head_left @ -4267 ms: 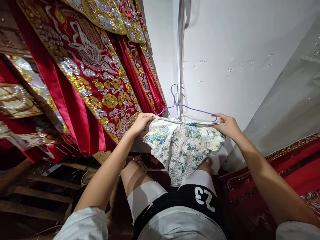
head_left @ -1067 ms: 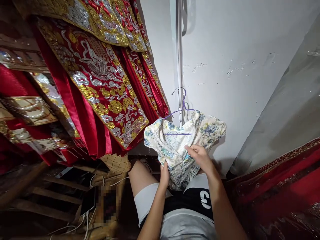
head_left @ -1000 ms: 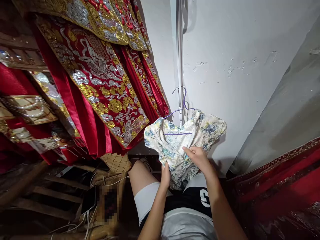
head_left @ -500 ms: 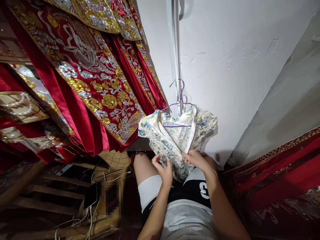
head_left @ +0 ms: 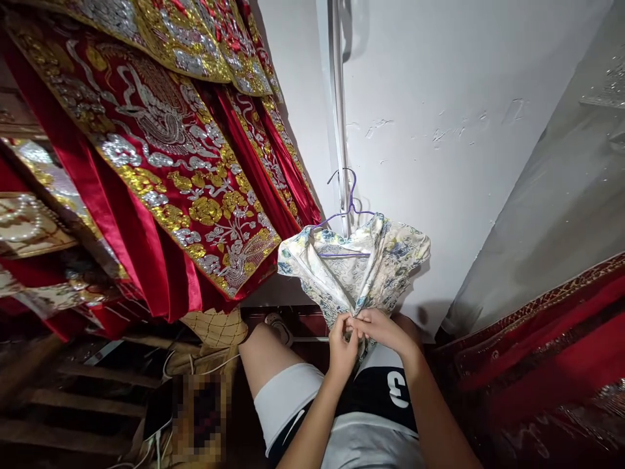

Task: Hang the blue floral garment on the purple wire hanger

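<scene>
A floral short-sleeved blouse [head_left: 398, 251] in white, blue and yellow hangs in front of me on a purple wire hanger [head_left: 352, 202]. Its neckline forms an open V, and the two front edges meet at the bottom of it. Right there, my left hand [head_left: 344, 339] pinches the front edge with bent fingers. Against it, my right hand [head_left: 378, 329] grips the other front edge, fingertips touching those of the left. Whatever small fastening lies between the fingertips is hidden. The lower part of the blouse falls between my thighs.
Red garments embroidered in gold and silver [head_left: 205, 208] hang at the left. Behind the hanger runs a metal pole [head_left: 336, 98] along a white wall [head_left: 439, 78]. A slatted wooden bench [head_left: 73, 407] with a phone [head_left: 159, 407] and cables stands lower left. Red sequined fabric [head_left: 551, 352] is at the right.
My left hand has moved right and up from beside the blouse to its front edge, meeting my right hand. The neckline's lower edges are drawn together. The view has shifted slightly.
</scene>
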Available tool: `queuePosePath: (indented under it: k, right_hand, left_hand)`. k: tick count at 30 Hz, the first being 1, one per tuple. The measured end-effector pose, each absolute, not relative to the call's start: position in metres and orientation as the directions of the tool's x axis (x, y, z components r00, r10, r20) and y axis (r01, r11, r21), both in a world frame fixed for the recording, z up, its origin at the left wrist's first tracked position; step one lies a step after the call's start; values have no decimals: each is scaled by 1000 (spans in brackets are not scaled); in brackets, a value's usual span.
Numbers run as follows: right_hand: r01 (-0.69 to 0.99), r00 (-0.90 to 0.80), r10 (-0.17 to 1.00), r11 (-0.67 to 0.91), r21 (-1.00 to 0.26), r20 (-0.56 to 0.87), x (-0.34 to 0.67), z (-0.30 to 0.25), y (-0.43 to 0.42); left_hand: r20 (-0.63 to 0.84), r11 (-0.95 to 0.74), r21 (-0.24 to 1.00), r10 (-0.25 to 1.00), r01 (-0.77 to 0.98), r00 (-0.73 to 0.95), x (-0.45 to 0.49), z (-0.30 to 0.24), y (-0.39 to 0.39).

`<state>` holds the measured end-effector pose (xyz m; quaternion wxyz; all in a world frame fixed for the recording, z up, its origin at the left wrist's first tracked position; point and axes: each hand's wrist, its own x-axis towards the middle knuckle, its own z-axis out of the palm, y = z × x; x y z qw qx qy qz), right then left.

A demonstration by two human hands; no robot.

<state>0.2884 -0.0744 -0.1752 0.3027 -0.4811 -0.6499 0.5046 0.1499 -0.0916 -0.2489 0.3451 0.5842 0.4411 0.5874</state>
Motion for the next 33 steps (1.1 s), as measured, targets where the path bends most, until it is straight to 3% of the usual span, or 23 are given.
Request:
queuePosePath:
  k: [9,13,20,27,33]
  right_hand:
    - [320,-181,982,12,-947,-49,274,-192,-64]
    - [221,-272,962,23,-975,-39,278,-183,-69]
    - [75,-399,906,-123,-990,-142,288,-163,-78]
    - [340,-336,931,-23,-940,-144,289,-158,-78]
    - [378,-335,933,1,-926,-135,284,-156,-83]
  left_hand:
    - [424,-401,904,882,147,-206,140,-250,-97]
    - [464,-431,885,853,179,-240,140,-248,-100]
    - [530,-487,845,819,222,-220,141,-246,-102]
    - [557,-508,829,791,235,-252,143,-247,-103]
    - [597,-551,801,766,234,-238,141,-244,-105]
